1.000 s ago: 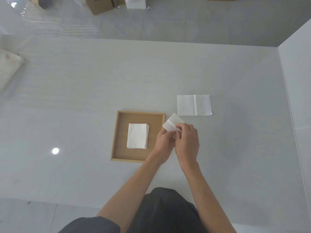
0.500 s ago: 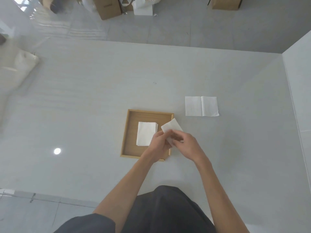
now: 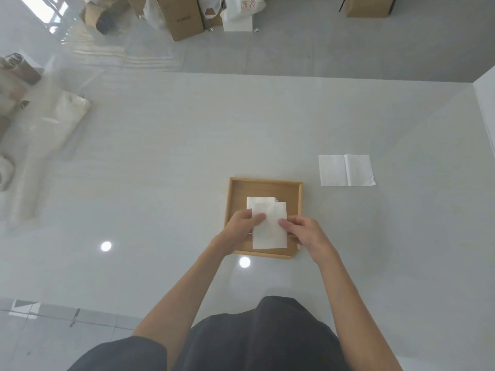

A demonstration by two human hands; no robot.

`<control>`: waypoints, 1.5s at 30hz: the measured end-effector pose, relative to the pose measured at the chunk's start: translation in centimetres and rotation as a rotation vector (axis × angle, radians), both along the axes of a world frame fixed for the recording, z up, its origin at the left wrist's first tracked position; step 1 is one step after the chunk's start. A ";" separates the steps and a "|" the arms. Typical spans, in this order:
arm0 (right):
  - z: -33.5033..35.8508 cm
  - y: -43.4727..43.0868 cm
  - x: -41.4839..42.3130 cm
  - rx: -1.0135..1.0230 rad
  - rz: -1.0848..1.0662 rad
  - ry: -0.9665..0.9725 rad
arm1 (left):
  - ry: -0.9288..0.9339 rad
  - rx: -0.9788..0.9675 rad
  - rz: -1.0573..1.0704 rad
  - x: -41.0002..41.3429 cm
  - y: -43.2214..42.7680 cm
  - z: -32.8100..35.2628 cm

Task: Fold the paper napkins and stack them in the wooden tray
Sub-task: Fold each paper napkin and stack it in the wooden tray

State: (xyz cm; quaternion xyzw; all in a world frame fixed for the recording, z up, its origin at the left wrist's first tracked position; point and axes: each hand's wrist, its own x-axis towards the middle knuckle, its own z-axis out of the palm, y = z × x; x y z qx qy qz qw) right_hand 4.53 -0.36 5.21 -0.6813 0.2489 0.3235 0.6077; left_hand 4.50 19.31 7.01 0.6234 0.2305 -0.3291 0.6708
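Note:
A square wooden tray (image 3: 263,184) lies on the pale glossy floor in front of me. A stack of folded white napkins (image 3: 258,200) rests inside it, mostly covered. Over that stack I hold a folded white napkin (image 3: 269,231) flat above the tray. My left hand (image 3: 242,226) pinches its left edge and my right hand (image 3: 305,232) pinches its right edge. An unfolded napkin (image 3: 346,170) with a centre crease lies on the floor to the right of the tray.
Cardboard boxes (image 3: 184,18) and a white bag (image 3: 242,12) stand along the far side. Pale bundles (image 3: 40,129) lie at the left. A white wall (image 3: 486,103) rises at the right. My dark-clothed knees (image 3: 254,341) fill the bottom.
Both hands carried the folded napkin from the tray's right edge to above the stack inside it, and it now lies flat rather than tilted. The camera view also shifted.

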 end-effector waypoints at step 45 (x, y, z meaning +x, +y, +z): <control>-8.8 4.3 -0.3 -1.125 0.761 -0.633 | -0.683 1.298 -0.767 0.7 1.8 -10.3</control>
